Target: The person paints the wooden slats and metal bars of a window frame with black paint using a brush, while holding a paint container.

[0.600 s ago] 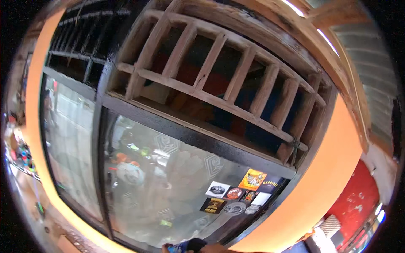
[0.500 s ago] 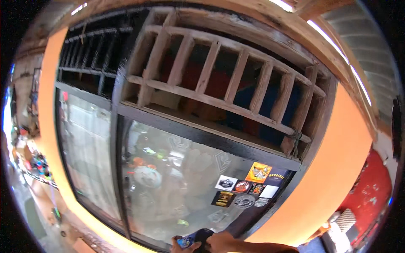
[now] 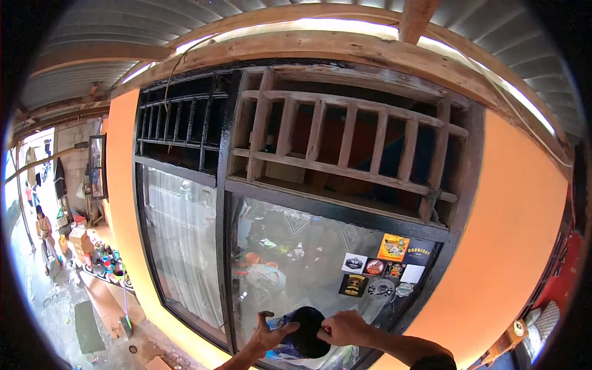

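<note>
At the lower middle, my left hand (image 3: 267, 336) wraps around the side of a can (image 3: 310, 333) with a blue label and a round black top. The thumb lies up near the rim. My right hand (image 3: 345, 327) is closed at the can's right edge; what its fingers hold, if anything, is hidden. Behind the can stands a glass window pane (image 3: 308, 271) in a black frame. Above it, a slatted wooden grille (image 3: 348, 139) is bare brown wood, while the grille at the left (image 3: 179, 123) is black.
Several stickers (image 3: 381, 287) are on the pane's right side. Orange wall (image 3: 515, 216) flanks the window. At the left are a cluttered table (image 3: 108, 271), a purple-handled stick (image 3: 126, 302) and a distant person (image 3: 44, 231). A wooden beam (image 3: 290, 46) runs overhead.
The view has levelled and tilted upward, showing more roof and the left yard. The can and both hands now show more fully, higher in view.
</note>
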Demonstrator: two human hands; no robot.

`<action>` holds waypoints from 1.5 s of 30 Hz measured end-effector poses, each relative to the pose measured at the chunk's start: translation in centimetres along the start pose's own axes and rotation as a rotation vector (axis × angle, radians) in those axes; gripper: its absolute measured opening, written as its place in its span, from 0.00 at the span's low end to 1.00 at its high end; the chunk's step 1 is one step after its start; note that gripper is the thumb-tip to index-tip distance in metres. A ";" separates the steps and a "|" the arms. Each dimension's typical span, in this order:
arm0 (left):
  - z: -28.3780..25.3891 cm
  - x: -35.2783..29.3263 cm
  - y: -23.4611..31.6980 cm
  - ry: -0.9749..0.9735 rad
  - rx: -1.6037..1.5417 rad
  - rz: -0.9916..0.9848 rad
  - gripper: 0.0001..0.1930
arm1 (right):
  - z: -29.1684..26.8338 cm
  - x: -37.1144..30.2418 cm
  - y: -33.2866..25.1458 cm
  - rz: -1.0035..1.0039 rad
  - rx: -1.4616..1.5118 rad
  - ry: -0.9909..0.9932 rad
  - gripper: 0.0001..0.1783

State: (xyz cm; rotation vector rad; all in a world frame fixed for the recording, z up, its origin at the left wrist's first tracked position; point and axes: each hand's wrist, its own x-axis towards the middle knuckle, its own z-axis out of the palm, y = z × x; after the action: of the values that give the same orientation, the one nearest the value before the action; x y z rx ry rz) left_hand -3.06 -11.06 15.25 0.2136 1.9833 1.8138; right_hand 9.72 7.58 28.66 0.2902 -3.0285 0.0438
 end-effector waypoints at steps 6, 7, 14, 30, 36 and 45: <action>0.3 -2.1 5.5 -0.132 -0.194 0.019 0.50 | -0.8 -1.3 1.6 0.126 0.182 0.300 0.20; 0.3 -3.4 7.2 -0.193 -0.210 0.002 0.51 | -1.3 -1.7 1.7 0.125 0.164 0.362 0.19; 2.0 -0.9 4.2 -0.132 0.048 0.089 0.53 | -1.4 -3.1 0.3 0.031 -0.104 0.320 0.19; -1.4 -4.4 12.6 -0.137 -0.091 0.017 0.46 | -3.9 -2.6 1.1 0.199 0.211 0.518 0.16; 0.4 -3.0 7.8 -0.071 0.172 0.061 0.59 | -1.3 -1.6 0.5 0.083 0.046 0.395 0.16; -0.7 -7.1 1.3 -0.037 0.124 -0.083 0.65 | 3.1 -0.1 -0.8 -0.244 -0.154 0.223 0.16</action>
State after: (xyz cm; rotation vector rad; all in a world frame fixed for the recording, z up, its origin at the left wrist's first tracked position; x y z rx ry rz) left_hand 2.81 -14.36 18.05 0.1985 2.0490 1.6265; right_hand 9.68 6.69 25.54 0.5949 -2.7358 -0.1634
